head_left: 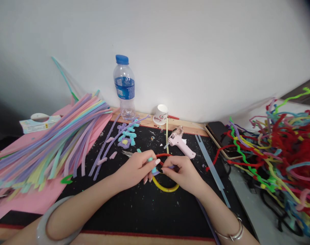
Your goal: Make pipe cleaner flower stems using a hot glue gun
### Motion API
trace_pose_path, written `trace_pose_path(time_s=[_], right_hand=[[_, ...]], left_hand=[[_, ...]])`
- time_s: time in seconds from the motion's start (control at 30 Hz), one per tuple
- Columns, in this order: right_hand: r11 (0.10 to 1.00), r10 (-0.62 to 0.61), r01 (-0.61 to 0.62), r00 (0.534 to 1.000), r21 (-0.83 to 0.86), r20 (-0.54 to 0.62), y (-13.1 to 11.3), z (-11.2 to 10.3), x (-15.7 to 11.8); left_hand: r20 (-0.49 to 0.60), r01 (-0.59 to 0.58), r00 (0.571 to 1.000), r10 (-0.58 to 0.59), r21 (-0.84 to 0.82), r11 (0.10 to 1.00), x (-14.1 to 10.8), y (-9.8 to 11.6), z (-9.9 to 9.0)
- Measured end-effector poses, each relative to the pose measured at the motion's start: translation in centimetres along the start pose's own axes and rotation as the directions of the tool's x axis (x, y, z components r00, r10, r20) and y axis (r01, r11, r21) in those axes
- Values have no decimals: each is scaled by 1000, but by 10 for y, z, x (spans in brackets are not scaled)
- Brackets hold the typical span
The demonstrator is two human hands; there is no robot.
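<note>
In the head view, the left hand (142,168) pinches a turquoise fuzzy pipe-cleaner piece (154,166) above the black mat (134,211); the right hand (184,172) has bent fingers beside it, their grip hidden. The piece should be light, soft and bendable, best pinched by its core. The clear blue-capped plastic bottle (124,87) shows no evident liquid; the white paper cup's (159,117) contents are unclear.
</note>
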State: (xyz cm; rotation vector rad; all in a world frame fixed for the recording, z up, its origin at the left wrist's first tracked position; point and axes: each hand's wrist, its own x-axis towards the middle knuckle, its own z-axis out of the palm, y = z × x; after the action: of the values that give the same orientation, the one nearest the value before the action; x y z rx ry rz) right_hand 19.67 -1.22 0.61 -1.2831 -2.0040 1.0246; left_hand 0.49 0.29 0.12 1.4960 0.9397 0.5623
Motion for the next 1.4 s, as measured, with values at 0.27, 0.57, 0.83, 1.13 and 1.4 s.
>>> trace_pose_path(time_s=[0.27,0.57,0.83,1.13,1.4], right_hand=[[1000,-8,7,1000,-30,-27,1,0,0],[999,7,-9,998,-31,-56,1,-1,0],[1000,6,-7,999,-14,-48,0,-2,0],[1000,19,-20,999,-9,-49,0,-3,1],[1000,26,-25,999,17,-46,0,-3,1]], left_hand=[[26,-11,1000,13,-81,997,-1,0,-1],[60,-15,998,27,-203,979,-4,-2,-1],[64,-36,997,51,-217,975,-3,-2,1],[147,-50,984,100,-311,949,-4,2,-2],[183,-68,975,126,-296,953,-6,2,-3]])
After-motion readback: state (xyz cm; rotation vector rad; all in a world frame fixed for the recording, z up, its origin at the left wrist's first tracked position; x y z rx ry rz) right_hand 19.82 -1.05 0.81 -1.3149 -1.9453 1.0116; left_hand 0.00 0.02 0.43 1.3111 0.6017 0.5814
